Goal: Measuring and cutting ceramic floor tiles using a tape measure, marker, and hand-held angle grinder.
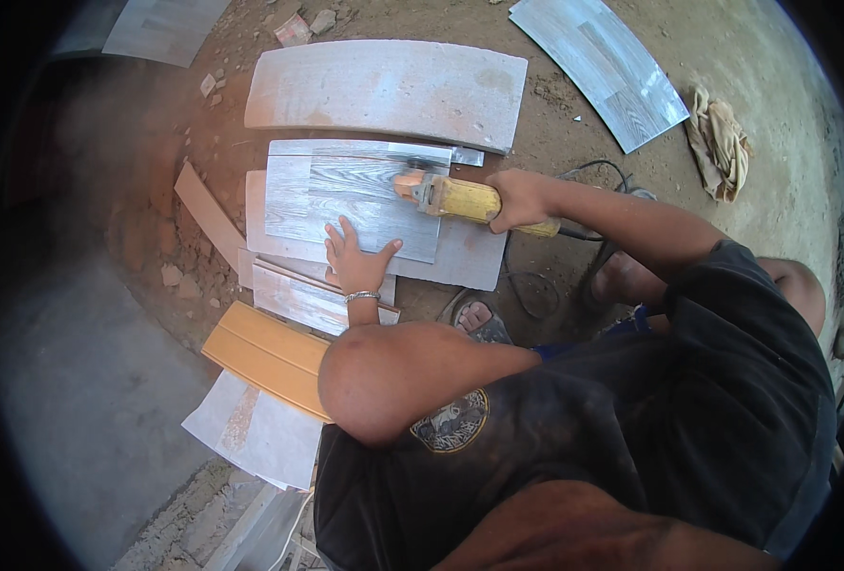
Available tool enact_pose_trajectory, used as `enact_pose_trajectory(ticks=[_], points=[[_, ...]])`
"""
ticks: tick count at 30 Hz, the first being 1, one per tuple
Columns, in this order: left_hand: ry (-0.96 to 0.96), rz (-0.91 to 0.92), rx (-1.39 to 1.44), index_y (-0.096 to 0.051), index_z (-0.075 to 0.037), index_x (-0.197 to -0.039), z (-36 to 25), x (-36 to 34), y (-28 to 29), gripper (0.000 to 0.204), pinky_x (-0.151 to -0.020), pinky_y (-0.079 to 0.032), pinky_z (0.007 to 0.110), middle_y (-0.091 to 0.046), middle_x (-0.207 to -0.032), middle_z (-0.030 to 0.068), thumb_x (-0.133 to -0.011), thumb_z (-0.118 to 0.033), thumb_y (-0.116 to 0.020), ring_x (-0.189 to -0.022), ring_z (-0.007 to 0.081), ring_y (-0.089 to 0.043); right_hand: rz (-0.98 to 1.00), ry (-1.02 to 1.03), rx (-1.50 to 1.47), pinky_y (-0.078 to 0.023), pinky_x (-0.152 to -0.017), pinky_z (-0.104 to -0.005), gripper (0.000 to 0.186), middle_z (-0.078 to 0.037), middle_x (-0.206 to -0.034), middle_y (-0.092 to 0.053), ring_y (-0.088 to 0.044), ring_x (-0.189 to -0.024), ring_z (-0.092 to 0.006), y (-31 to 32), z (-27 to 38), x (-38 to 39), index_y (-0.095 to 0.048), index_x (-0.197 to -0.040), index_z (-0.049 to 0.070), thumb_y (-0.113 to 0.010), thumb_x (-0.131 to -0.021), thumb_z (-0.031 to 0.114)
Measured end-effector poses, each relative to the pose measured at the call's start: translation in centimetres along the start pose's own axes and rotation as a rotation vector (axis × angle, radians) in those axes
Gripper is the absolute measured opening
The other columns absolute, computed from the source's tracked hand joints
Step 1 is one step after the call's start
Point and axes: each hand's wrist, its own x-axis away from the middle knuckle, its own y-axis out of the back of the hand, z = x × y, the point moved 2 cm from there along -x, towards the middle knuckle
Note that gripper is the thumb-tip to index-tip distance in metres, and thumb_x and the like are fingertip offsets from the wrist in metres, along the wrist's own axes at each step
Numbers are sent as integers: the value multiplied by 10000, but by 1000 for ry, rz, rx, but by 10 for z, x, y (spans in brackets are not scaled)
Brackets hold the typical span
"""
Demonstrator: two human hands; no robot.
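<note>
A grey wood-patterned tile (355,190) lies on a larger pale slab (470,259). My left hand (354,263) rests on the tile's near edge, its fingers spread and holding nothing. Wrapped round the yellow body of an angle grinder (470,200) is my right hand (520,198). The grinder's orange-brown guard and dark disc sit over the tile's far right part. A thin straight line runs across the tile near its far edge, level with the disc. A narrow tile strip (467,156) shows beyond the far right corner.
A long pale slab (384,86) lies beyond the work. More wood-patterned tile (612,71) and a crumpled beige cloth (718,147) are at the far right. Tile offcuts (303,297) and an orange-yellow panel (265,357) lie near left. A dark cable (536,295) loops by my foot. Dust hangs at left.
</note>
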Motion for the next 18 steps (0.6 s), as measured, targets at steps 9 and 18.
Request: enact_pose_trajectory(ticks=[9,18], points=[[-49,-41,68,-217,-195,-1644,8,-4,-7,1312,-1111,-225,698,-135,-1703,210,-612,-680,-865,-1543,423,-185,-8,70,-49,-546,-904,-432,617,-273,-1047,-720,-699,-1015,-380,-8,22,-44,-682,-1120,-61,-760,-690,374],[-36,-31,45,-213,-204,-1647,6,-3,-5,1311,-1107,-225,696,-130,-1705,209,-614,-683,-862,-1545,419,-182,-15,13,-12,-547,-913,-426,631,-272,-1074,-717,-696,-1038,-376,-11,15,-41,-676,-1134,-63,-757,-686,374]])
